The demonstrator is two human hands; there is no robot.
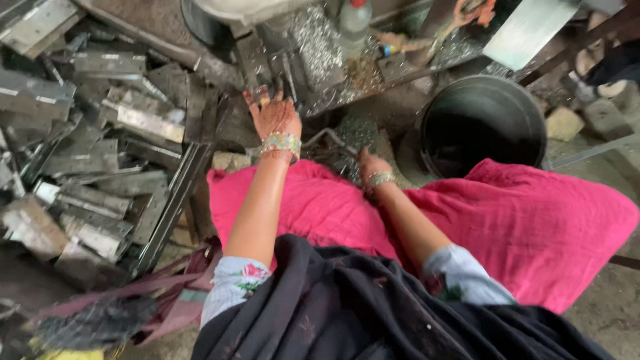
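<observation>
My left hand [275, 115] is stretched forward with its fingers spread, palm down, hovering over flat metal pieces [250, 67] at the base of a machine. It holds nothing I can make out. My right hand [371, 163] rests low between my knees at a heap of metal shavings [357, 133], next to a thin bent metal rod [325, 137]. Its fingers are curled and partly hidden, so I cannot tell whether they hold anything. Both wrists wear beaded bracelets. Pink cloth [533, 227] covers my lap.
A big pile of grey metal strips and hinge-like plates [100, 153] fills the left side. A dark round bucket [483, 127] stands at the right. A plastic bottle with a red cap [353, 20] and more shavings sit at the back. Stones [565, 123] lie at the far right.
</observation>
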